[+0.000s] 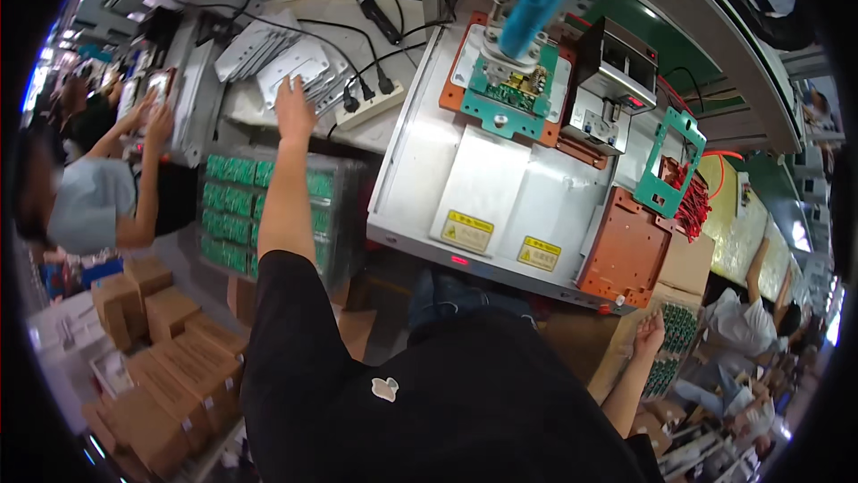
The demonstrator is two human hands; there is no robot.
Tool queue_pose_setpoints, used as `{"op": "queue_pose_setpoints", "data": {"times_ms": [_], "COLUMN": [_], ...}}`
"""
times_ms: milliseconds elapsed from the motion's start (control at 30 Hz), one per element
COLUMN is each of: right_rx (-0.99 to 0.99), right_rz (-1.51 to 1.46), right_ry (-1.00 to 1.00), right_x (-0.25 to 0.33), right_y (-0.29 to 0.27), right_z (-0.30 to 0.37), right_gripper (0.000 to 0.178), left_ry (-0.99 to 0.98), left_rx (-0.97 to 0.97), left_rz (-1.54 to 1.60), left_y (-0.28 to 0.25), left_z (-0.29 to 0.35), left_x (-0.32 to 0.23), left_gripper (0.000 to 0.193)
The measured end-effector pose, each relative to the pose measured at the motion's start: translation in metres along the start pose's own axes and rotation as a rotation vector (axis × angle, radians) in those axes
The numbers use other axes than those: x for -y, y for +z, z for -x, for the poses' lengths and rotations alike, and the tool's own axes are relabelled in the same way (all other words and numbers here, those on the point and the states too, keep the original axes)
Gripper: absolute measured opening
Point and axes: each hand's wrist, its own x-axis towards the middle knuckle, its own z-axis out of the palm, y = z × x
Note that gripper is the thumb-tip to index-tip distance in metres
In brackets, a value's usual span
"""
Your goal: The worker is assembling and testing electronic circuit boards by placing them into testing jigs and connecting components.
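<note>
My left hand (294, 109) reaches forward to a pile of thin silvery metal plates (252, 50) on the left of the bench. Its fingers close on the near edge of the top metal plate (298, 63); the thumb side is hard to see. Low on the right, my right hand (650, 335) hangs with curled fingers beside green circuit boards (677, 329); whatever it may hold is hidden. In front of me, a green circuit board (518, 88) sits in a teal frame (502, 118) on an orange-brown base, under a blue cylinder (539, 0).
A power strip (374, 108) with black plugs and cables lies beside the plates. A stack of green boards (231, 206) stands below. An orange-brown fixture (627, 246), a teal frame (670, 164) and red wires (693, 206) are at right. Cardboard boxes (190, 376) and another person (98, 201) are left.
</note>
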Motion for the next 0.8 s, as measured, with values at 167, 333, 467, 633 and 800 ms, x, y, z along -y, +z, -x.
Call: {"op": "queue_pose_setpoints", "data": {"times_ms": [167, 333, 467, 633, 800], "right_rx": [-0.173, -0.217, -0.219, -0.217, -0.12], "right_rz": [0.155, 0.233, 0.145, 0.042, -0.052], "right_ry": [-0.004, -0.113, -0.205, -0.26, -0.32], "right_x": [0.002, -0.021, -0.044, -0.063, -0.058], "right_y": [-0.002, 0.046, 0.103, 0.148, 0.164], "right_z": [0.095, 0.135, 0.162, 0.173, 0.191], "right_gripper": [0.048, 0.039, 0.03, 0.026, 0.023], "left_ry": [0.198, 0.204, 0.1, 0.673, 1.116], "left_rx": [0.154, -0.117, -0.149, 0.17, 0.42], "left_rz": [-0.184, 0.185, 0.534, 0.914, 0.818], "left_y": [0.003, -0.072, -0.162, -0.239, -0.193], "left_z": [-0.001, -0.012, 0.028, 0.095, 0.119], "left_x": [0.026, 0.052, 0.006, -0.19, -0.334], "left_gripper": [0.026, 0.034, 0.027, 0.041, 0.037]}}
